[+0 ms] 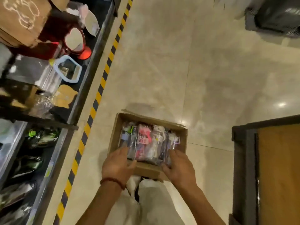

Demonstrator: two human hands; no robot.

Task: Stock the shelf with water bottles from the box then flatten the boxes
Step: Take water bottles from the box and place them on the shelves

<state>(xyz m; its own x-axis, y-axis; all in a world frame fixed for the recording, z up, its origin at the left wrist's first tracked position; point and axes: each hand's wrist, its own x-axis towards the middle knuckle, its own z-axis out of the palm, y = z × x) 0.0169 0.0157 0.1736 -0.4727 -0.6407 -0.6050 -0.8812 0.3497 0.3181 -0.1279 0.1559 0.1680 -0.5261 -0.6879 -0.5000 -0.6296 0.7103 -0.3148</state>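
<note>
- The cardboard box (146,169) sits open on the floor (211,70), just beside the striped yellow-and-black line (103,82) that runs along the foot of the shelf (68,101); the shelf lies to the box's left.
- Inside the box, the water bottles (146,142) lie flat, side by side in a single row, each in clear film, their long axes running from the box's near wall to its far wall.
- The left hand (117,164) reaches over the box's near-left corner, fingers loosely bent with the tips on or at the leftmost bottle; I cannot tell whether it is truly clamped on it.
- The right hand (178,166) is at the box's near-right corner, fingers curled around the near end of the rightmost bottle, thumb on the inner side.
- Both hands meet the bottles end-on, from the near ends, so a lift would likely go upward and back; the left hand is the nearer one to the shelf.
- The bottles look small and colourful: one dark with green and lilac, a pink one at the box's middle, a whitish one, and a pale lilac-capped one at the right; blur hides finer detail.
- The box looks nearly full, so stocking seems at an early stage and flattening not yet begun.
</note>
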